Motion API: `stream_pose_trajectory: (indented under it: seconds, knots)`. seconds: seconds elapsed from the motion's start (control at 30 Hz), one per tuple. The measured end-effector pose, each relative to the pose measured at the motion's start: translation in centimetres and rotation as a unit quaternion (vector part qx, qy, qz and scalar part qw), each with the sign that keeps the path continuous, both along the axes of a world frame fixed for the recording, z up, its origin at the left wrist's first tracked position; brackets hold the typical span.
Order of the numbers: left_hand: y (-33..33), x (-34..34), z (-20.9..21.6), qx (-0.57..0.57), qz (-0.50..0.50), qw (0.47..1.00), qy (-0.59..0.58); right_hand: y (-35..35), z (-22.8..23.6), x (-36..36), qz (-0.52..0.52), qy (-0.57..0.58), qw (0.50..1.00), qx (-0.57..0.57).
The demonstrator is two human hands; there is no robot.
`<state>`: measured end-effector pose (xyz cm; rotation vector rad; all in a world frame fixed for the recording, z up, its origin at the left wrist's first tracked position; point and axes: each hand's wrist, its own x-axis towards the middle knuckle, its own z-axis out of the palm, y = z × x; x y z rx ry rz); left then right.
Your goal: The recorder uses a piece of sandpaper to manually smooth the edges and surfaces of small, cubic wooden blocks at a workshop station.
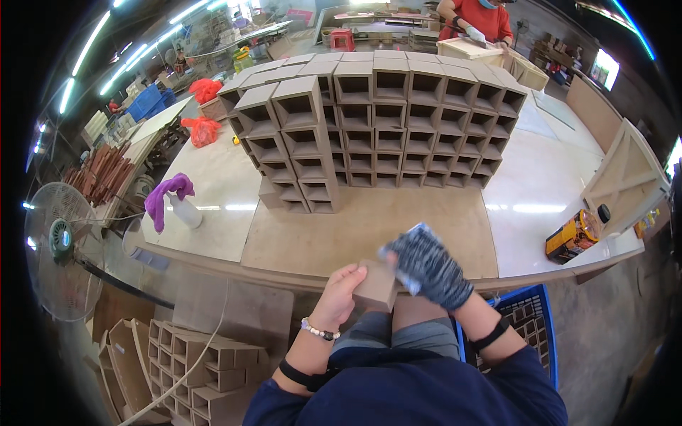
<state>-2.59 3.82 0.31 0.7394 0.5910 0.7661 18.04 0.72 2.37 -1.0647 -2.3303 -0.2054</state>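
Observation:
My bare left hand [339,295] grips a small brown open-ended box [376,285] above my lap, at the table's near edge. My right hand [430,266], in a grey knitted glove, is closed on a pale bluish-white sheet or pad [413,284], blurred by motion. The sheet lies against or just beside the box's right side; the exact contact is hidden. Beyond my hands, similar brown boxes [391,89] are stacked in several rows, their open ends facing me. A taller column of them [310,167] stands forward at the stack's left.
A white bottle [186,211] with a purple cloth [170,193] stands left; an orange-labelled jar [574,234] stands right. More boxes [231,355] are piled low left. A blue crate [547,326] sits by my right leg, a fan [62,241] far left. A person [490,21] works beyond the stack.

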Motion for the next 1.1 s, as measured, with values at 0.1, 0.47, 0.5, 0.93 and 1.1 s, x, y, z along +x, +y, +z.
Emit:
stream_pose_trajectory:
  seconds: [0.1,0.47,0.5,0.93,1.1]
  knots:
    - [-0.4,0.1,1.0,0.009,-0.008,1.0,0.013,0.9,-0.6,2.0,-0.158,-0.007,0.987,0.034]
    - [0.0,-0.2,0.2,-0.061,-0.004,0.998,-0.017,-0.2,1.6,0.0,-0.114,0.029,0.993,0.023]
    - [0.0,-0.2,0.2,-0.079,0.009,0.997,-0.023,-0.6,1.9,-0.4,-0.11,0.028,0.993,0.023]
    - [0.4,-0.4,0.1,-0.108,-0.022,0.99,-0.084,-3.2,2.5,-2.7,0.032,-0.015,0.999,0.007]
    - [-0.3,-0.8,1.1,-0.016,-0.003,0.999,-0.032,1.0,-1.0,1.4,-0.24,-0.061,0.964,-0.097]
